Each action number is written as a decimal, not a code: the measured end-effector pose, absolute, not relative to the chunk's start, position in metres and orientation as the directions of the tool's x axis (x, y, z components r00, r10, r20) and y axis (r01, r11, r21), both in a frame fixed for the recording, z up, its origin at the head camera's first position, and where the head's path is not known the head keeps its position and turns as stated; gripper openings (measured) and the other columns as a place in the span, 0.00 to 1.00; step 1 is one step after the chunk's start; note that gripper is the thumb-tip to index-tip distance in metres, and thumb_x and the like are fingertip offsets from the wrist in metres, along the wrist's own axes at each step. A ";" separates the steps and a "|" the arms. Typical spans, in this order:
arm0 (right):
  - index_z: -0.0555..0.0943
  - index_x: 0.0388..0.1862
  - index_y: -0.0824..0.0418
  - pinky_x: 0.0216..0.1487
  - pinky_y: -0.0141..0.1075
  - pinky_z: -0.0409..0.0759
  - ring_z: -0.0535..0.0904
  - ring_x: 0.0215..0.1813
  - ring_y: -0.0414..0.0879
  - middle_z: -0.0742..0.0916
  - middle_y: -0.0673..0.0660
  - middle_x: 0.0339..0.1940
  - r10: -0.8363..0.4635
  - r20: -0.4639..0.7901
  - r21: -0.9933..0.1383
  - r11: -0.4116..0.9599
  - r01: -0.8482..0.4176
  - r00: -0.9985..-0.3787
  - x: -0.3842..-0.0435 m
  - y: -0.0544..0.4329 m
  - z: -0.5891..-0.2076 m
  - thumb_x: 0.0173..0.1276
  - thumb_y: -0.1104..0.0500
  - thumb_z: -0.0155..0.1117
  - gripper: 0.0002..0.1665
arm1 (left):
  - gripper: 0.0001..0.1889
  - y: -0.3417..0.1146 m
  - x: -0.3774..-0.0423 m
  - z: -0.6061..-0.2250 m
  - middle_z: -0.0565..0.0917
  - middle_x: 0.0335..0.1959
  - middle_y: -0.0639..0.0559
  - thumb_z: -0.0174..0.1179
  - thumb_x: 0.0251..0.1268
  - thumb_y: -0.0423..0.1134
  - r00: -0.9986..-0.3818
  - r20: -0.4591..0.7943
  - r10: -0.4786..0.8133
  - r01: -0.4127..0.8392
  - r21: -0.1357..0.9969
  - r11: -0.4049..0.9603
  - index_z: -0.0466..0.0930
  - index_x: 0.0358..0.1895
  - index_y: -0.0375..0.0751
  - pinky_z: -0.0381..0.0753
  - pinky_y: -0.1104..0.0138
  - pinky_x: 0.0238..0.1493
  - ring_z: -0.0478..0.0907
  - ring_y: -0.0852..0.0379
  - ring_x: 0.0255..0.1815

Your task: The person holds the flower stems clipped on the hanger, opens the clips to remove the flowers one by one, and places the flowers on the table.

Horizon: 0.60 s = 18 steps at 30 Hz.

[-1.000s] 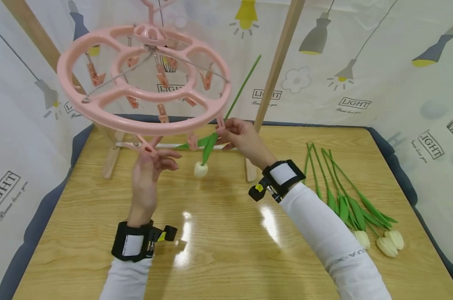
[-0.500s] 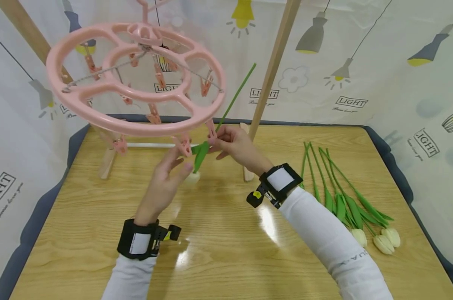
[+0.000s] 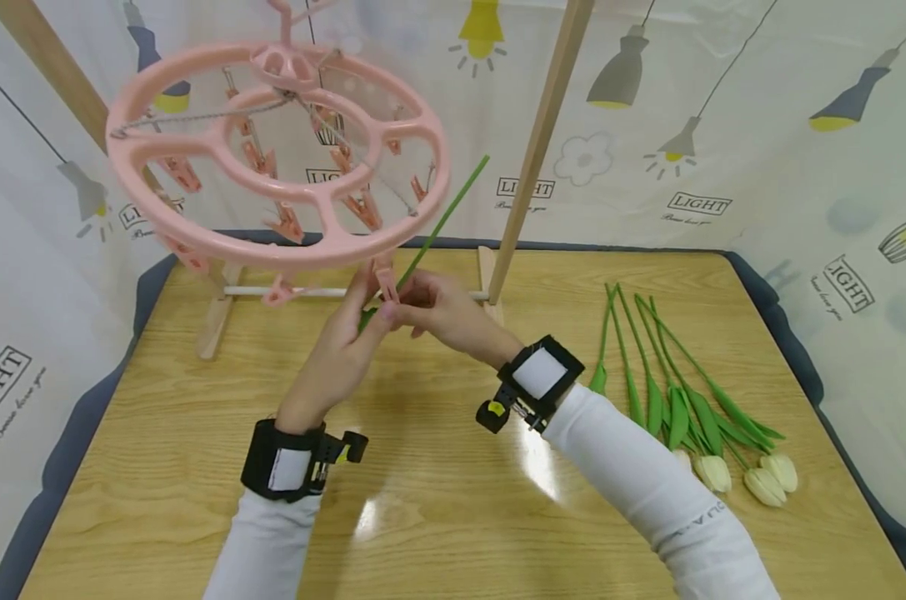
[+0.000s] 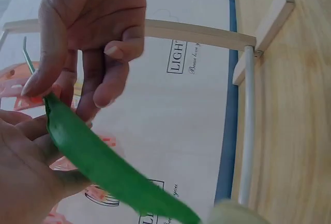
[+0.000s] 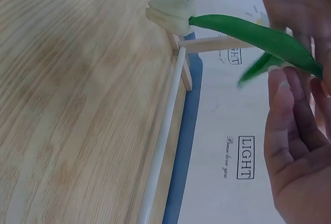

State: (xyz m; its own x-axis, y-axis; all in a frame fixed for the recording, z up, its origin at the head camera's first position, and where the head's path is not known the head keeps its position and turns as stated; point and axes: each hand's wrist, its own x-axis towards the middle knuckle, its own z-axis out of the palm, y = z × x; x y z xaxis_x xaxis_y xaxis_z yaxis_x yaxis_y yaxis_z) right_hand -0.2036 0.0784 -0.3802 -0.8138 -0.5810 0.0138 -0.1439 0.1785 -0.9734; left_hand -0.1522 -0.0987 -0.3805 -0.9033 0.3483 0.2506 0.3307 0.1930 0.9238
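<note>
A white artificial tulip, its bloom (image 5: 170, 13) pointing down, has its green stem (image 3: 445, 217) slanting up behind my hands. My right hand (image 3: 441, 308) pinches it near the leaf base, beside a pink clothespin (image 3: 385, 282) hanging from the round hanger (image 3: 272, 250). My left hand (image 3: 340, 350) closes its thumb and fingers around the same clothespin from the left; its exact hold is partly hidden. In the left wrist view a broad leaf (image 4: 98, 151) crosses in front of my left fingers. Both thumb tips nearly meet at the clothespin's lower end.
Several more clothespins (image 3: 257, 158) dangle from the hanger. A wooden stand holds it, with an upright (image 3: 543, 142) on the right and a white crossbar (image 3: 310, 292) low down. Several tulips (image 3: 711, 473) lie on the table's right side.
My left hand has left another clothespin, moving right to meet my right hand. My right hand, with the tulip, has shifted left and down. The hanger has turned and tilted.
</note>
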 end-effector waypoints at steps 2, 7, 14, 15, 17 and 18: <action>0.78 0.47 0.66 0.38 0.33 0.82 0.83 0.42 0.46 0.87 0.62 0.43 -0.582 0.020 -0.966 0.197 -0.165 -0.813 -0.203 0.075 -0.379 0.73 0.61 0.61 0.10 | 0.31 -0.098 -0.154 -0.376 0.60 0.77 0.45 0.42 0.80 0.51 -0.908 0.254 0.333 0.328 0.926 0.188 0.42 0.79 0.60 0.73 0.46 0.65 0.62 0.47 0.75; 0.80 0.45 0.65 0.37 0.33 0.82 0.81 0.38 0.42 0.87 0.61 0.39 -0.580 0.031 -0.942 0.255 -0.217 -0.814 -0.200 0.071 -0.380 0.71 0.60 0.62 0.09 | 0.27 -0.096 -0.156 -0.374 0.71 0.69 0.38 0.44 0.80 0.46 -0.924 0.275 0.265 0.334 0.918 0.213 0.52 0.76 0.48 0.78 0.54 0.59 0.71 0.47 0.68; 0.83 0.44 0.64 0.41 0.37 0.83 0.81 0.37 0.40 0.88 0.56 0.39 -0.648 0.119 -0.879 0.284 -0.383 -0.752 -0.197 0.072 -0.381 0.68 0.58 0.67 0.11 | 0.20 -0.095 -0.156 -0.371 0.80 0.56 0.38 0.47 0.78 0.39 -0.928 0.347 0.138 0.371 0.894 0.252 0.67 0.66 0.34 0.79 0.75 0.47 0.80 0.49 0.54; 0.83 0.44 0.65 0.41 0.37 0.83 0.81 0.38 0.40 0.88 0.56 0.39 -0.656 0.120 -0.873 0.287 -0.394 -0.745 -0.197 0.073 -0.381 0.68 0.59 0.67 0.11 | 0.19 -0.095 -0.155 -0.370 0.80 0.56 0.38 0.47 0.78 0.38 -0.926 0.353 0.131 0.375 0.894 0.243 0.67 0.66 0.33 0.78 0.77 0.48 0.80 0.49 0.56; 0.84 0.45 0.64 0.43 0.37 0.84 0.81 0.38 0.40 0.88 0.56 0.41 -0.663 0.104 -0.866 0.306 -0.395 -0.742 -0.197 0.076 -0.381 0.69 0.58 0.66 0.11 | 0.17 -0.096 -0.155 -0.369 0.79 0.57 0.37 0.45 0.79 0.36 -0.923 0.362 0.129 0.383 0.897 0.221 0.67 0.62 0.31 0.78 0.77 0.51 0.79 0.47 0.58; 0.84 0.45 0.63 0.44 0.36 0.84 0.82 0.39 0.40 0.88 0.56 0.42 -0.661 0.091 -0.865 0.318 -0.388 -0.745 -0.198 0.078 -0.381 0.70 0.57 0.65 0.11 | 0.15 -0.096 -0.155 -0.370 0.78 0.55 0.37 0.44 0.79 0.36 -0.920 0.369 0.130 0.389 0.896 0.213 0.67 0.59 0.29 0.77 0.77 0.53 0.79 0.47 0.59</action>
